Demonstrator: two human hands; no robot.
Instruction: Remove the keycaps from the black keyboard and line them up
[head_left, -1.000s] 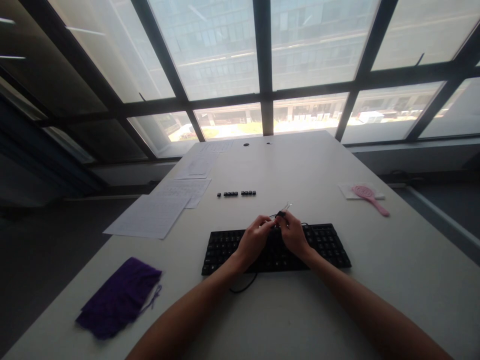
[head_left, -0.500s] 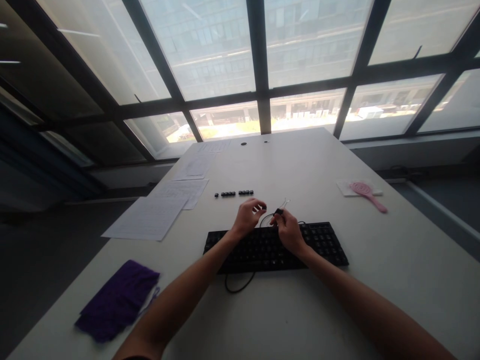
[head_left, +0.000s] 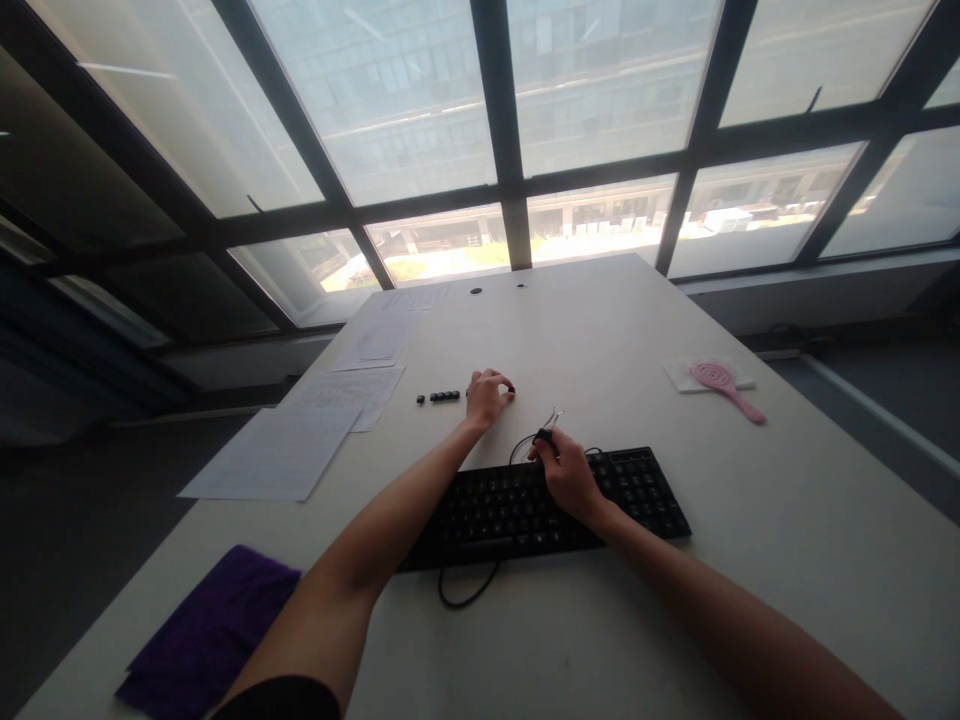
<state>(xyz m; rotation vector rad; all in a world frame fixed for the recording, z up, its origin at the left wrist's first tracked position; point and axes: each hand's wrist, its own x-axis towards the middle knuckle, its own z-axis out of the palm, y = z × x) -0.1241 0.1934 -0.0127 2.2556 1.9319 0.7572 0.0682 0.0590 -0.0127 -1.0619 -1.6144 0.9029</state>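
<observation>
Working two-handed around a keyboard (head_left: 487,512).
Nearer, the keyboard lies beneath the right hand (head_left: 566,468), whose fingers are clamped on a black-handled wire tool (head_left: 543,437); beyond and left of that grip, the left hand (head_left: 486,399) has thumb and fingers together on a small dark piece (head_left: 511,390), apparently a keycap; just left of it, black keycaps (head_left: 444,396) sit in a row on the white table (head_left: 600,340).

The keyboard (head_left: 510,515) is black, the hairbrush (head_left: 714,376) pink
</observation>
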